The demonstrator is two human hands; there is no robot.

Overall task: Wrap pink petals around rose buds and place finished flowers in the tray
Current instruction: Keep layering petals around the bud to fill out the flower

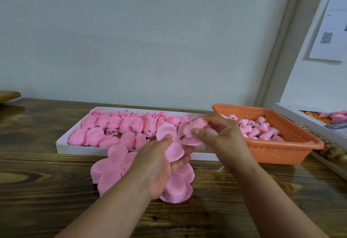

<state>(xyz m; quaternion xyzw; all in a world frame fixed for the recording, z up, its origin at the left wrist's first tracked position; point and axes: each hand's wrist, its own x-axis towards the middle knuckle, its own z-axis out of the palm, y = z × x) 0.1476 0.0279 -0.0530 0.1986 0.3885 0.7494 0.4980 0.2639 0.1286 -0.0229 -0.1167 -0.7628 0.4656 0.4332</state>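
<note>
dark wooden table stands against pale grey wall.

Dark wood table on my feed: white tray of pink flowers at the back, orange basket just right of it, loose petals in front.

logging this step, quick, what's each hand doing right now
Left hand: grip closed on a petal.
Right hand: grip pinching a bud.
</note>
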